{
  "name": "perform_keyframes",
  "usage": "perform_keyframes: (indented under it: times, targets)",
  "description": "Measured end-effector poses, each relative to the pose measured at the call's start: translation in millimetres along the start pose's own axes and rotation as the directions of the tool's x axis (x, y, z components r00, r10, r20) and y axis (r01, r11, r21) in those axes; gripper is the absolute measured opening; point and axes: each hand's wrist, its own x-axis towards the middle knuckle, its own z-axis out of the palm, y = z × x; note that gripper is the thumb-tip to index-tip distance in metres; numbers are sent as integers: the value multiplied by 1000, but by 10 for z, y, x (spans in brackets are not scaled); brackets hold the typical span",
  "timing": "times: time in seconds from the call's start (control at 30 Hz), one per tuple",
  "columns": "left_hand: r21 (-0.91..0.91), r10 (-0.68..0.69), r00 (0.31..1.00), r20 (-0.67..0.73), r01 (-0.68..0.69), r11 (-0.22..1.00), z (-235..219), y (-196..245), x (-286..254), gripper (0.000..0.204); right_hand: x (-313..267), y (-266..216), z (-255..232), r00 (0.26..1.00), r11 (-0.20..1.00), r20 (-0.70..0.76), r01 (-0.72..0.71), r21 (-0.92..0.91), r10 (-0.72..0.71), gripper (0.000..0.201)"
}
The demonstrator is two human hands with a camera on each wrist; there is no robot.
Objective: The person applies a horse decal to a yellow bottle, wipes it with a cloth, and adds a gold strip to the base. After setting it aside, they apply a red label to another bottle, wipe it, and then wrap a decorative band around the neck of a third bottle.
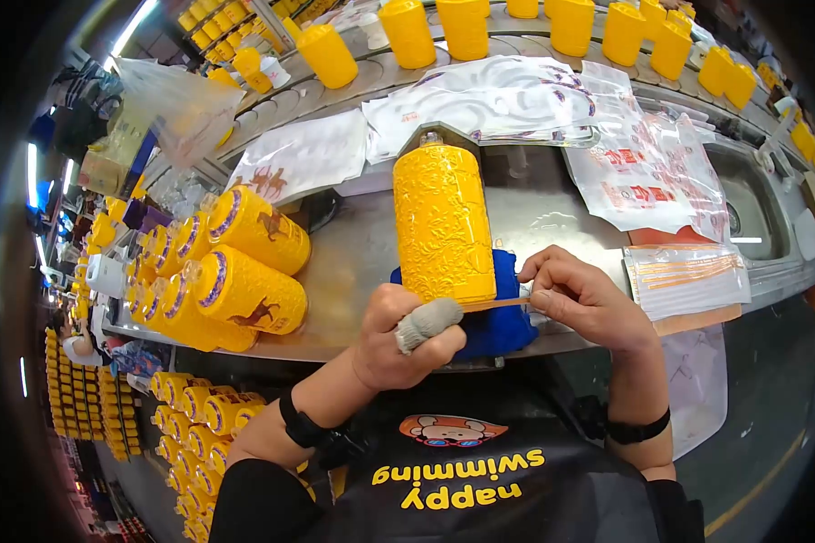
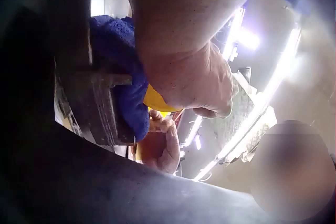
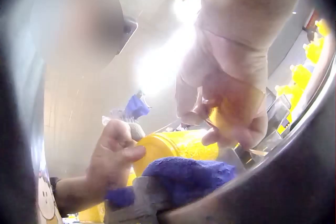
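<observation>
A yellow embossed bottle lies on a blue cloth, its clear neck toward the far side and its base toward me. My left hand holds the bottle by its base, fingers curled, with a grey cover on one finger. In the right wrist view its thumb presses the base's edge. A thin tan strip crosses the bottle's base. Its right end is pinched between thumb and fingers of my right hand. In the right wrist view, the right hand is above the blue cloth.
Yellow bottles with horse pictures lie stacked at the left. Printed sheets lie behind the bottle, and orange-striped strip sheets at the right. A sink is at far right. Yellow containers line a conveyor at the back.
</observation>
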Motion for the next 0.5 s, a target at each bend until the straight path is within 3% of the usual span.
perform_keyframes:
  times: [0.13,0.23,0.4,0.5]
  targets:
    - [-20,4,1000,16,-3,1000,-7,-14,41,30,-9,-52,-4,999,999,4,-33,31,33,17]
    - [-67,-96,993,-70,91,994,56,-7,-91,28,-14,-42,-9,1000,1000,-24,-6,19,7,17]
    - [48,5,1000,25,-7,999,16,27,39,27,8,-68,16,998,997,-11,-55,54,56,18]
    - [21,25,999,37,-26,999,-2,-12,31,26,23,-24,10,1000,1000,-15,-1,14,1,18]
